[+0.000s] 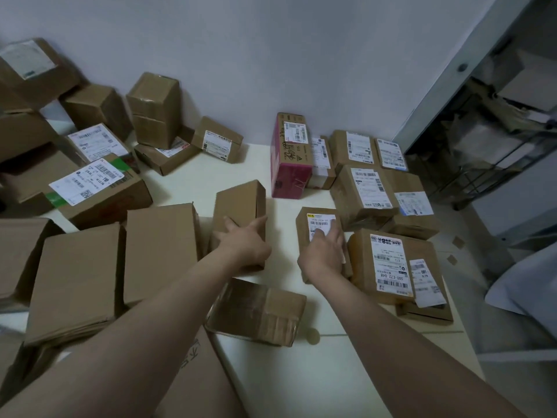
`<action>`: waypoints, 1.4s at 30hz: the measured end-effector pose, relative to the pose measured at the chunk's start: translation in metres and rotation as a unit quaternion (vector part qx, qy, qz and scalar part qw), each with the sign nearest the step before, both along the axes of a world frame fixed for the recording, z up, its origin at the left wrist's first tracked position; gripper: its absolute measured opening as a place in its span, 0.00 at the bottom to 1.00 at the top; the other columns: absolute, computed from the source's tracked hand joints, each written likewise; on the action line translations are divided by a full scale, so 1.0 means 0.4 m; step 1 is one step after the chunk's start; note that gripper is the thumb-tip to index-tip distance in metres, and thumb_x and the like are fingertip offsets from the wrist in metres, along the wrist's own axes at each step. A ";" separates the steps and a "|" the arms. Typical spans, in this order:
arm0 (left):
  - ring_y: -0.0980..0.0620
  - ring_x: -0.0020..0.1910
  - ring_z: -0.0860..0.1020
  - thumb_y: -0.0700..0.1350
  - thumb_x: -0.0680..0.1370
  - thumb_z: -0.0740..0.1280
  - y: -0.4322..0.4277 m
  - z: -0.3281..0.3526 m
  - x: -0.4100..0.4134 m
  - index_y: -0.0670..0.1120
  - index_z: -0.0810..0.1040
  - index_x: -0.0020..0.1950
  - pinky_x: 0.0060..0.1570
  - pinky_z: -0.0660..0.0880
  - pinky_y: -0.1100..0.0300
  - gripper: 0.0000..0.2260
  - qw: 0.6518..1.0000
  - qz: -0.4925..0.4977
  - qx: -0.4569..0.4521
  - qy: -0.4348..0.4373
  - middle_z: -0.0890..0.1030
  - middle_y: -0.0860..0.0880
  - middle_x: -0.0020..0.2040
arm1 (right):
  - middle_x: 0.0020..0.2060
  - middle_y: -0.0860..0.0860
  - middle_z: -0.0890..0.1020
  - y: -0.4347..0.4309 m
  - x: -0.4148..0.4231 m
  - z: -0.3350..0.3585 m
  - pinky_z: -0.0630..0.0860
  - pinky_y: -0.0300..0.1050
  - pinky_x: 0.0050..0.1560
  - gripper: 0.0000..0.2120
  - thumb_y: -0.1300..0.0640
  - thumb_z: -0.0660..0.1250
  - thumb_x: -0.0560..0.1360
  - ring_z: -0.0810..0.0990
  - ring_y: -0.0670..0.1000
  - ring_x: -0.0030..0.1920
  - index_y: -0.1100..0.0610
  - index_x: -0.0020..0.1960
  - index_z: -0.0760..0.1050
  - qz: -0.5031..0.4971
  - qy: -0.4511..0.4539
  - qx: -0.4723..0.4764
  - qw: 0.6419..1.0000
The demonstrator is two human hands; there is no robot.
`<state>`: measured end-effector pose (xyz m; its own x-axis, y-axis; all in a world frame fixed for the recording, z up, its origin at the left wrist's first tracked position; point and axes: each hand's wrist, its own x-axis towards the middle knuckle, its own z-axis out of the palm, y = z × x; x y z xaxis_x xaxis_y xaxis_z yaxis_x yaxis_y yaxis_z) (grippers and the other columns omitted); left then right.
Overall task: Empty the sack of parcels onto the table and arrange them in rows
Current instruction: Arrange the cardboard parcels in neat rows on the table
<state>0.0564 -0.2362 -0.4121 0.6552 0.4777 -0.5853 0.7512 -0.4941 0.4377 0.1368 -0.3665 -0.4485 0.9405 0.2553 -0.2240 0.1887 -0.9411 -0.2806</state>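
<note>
Nearest us, well this side of the pink carton (289, 170), a crumpled brown box (256, 312) bound in glossy tape lies askew on the smooth white table (301, 381), not yet placed. Closer to that carton, our left hand (245, 242) lies spread on a plain matt cardboard box (241, 200). It looks to press rather than grip, though blur leaves this unsure. Our right hand (322, 256) curls its fingers over a small labelled box (304, 224), just this side of the carton and to its right. Right of the carton, flat labelled parcels (361, 188) sit edge to edge in rows, so that part looks done. Left of it a heap of boxes (99, 191) leans untidily, waiting to be sorted. We see no sack, so emptying seems finished.
</note>
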 end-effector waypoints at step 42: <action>0.39 0.66 0.68 0.44 0.74 0.66 0.095 0.037 -0.013 0.51 0.57 0.77 0.61 0.72 0.51 0.33 0.974 0.157 0.027 -0.160 0.60 0.41 0.73 | 0.63 0.50 0.76 0.065 0.032 0.080 0.73 0.47 0.60 0.17 0.58 0.59 0.79 0.75 0.53 0.61 0.52 0.66 0.73 0.177 0.030 0.111 0.978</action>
<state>0.0511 -0.1984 -0.3975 0.6165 0.7083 -0.3438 0.6985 -0.2906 0.6539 0.1495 -0.3404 -0.4164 0.7715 0.6106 -0.1784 0.4678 -0.7347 -0.4913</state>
